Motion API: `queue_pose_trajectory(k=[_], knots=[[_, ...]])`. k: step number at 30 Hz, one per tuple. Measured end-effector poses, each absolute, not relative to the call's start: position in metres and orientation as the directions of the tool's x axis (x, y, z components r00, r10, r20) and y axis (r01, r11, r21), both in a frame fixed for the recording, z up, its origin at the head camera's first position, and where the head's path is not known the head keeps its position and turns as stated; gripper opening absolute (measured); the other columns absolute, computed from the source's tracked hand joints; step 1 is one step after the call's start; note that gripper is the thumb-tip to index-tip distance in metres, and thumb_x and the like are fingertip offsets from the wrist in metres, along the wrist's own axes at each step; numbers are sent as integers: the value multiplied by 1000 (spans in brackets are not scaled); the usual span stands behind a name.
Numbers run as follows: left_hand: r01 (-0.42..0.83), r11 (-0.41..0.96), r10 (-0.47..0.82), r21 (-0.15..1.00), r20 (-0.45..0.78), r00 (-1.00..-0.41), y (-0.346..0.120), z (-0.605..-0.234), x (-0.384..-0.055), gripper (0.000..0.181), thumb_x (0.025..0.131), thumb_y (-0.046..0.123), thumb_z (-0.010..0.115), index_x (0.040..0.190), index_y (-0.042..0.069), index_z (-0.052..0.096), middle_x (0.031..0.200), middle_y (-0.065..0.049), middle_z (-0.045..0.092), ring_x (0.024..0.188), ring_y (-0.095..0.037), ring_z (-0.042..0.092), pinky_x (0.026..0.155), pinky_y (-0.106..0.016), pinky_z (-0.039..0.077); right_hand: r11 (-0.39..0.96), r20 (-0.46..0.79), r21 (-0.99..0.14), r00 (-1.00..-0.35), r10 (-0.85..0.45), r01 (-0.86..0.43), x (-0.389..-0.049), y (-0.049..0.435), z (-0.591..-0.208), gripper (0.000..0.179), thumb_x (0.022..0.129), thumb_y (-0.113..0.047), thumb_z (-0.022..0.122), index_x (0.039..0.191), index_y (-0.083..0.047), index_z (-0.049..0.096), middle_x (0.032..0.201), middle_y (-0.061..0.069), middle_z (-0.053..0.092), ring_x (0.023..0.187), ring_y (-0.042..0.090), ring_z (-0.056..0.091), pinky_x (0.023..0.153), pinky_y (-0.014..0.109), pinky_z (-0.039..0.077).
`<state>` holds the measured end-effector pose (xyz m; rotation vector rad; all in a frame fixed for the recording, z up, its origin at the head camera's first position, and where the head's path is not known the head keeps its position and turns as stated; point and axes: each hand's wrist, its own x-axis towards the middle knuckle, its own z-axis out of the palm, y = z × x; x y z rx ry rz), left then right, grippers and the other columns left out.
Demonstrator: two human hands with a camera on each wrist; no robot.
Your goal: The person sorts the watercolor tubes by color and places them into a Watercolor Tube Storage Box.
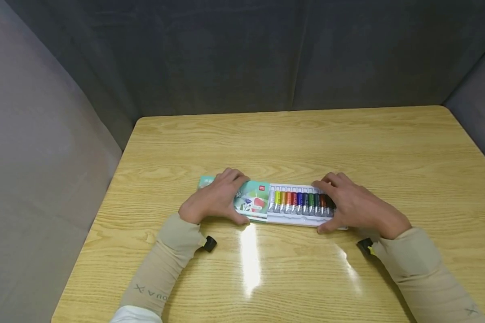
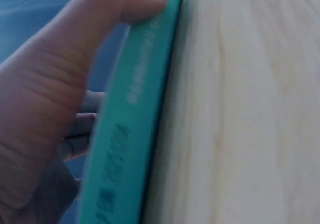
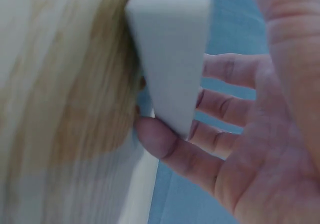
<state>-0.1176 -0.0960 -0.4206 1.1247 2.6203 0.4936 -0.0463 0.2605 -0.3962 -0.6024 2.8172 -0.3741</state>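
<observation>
A flat green printed paint box (image 1: 262, 207) lies on the table, its white tray (image 1: 293, 220) pulled partway out to the right. In the tray is a row of paint tubes (image 1: 294, 204) in several colours, the rightmost ones partly covered by my right hand (image 1: 355, 206). That hand holds the tray's right end between thumb and fingers. My left hand (image 1: 216, 197) grips the green sleeve across its width. In the left wrist view, the thumb (image 2: 135, 3) lies against the box's green side. The right wrist view shows the white tray end (image 3: 172, 58) beside the curled fingers (image 3: 227, 106).
The wood-grain table (image 1: 299, 148) stretches around the box on every side. A dark curtain (image 1: 226, 54) hangs behind its far edge, with grey panels (image 1: 44, 157) at the sides. Small black devices (image 1: 210, 244) are strapped at both wrists.
</observation>
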Motion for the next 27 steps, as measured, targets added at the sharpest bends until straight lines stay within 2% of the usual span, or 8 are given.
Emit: queue_pose_trajectory(k=[13, 19, 27], knots=[[645, 643, 736, 412, -101, -669, -85, -421, -110, 109, 67, 67, 83, 151, 8, 48, 143, -4, 49, 130, -19, 44, 113, -38, 46, 879, -146, -266, -885, -442, -395, -44, 246, -397, 108, 63, -72, 87, 146, -9, 56, 130, 13, 57, 115, 28, 54, 82, 48, 58], [634, 633, 741, 444, -113, -662, -76, -422, -101, 110, 68, 65, 84, 153, 6, 45, 145, -7, 48, 133, -20, 42, 115, -38, 46, 876, -152, -266, -880, -451, -403, -41, 236, -398, 107, 63, -69, 88, 146, -9, 56, 130, 12, 57, 116, 28, 54, 87, 48, 58], [656, 618, 752, 434, -82, -654, -58, -424, -92, 104, 69, 65, 82, 148, 5, 50, 142, -7, 51, 129, -20, 44, 112, -34, 47, 869, -173, -296, -873, -457, -396, -40, 226, -398, 105, 65, -64, 90, 146, -6, 56, 133, 13, 57, 117, 29, 54, 95, 49, 56]])
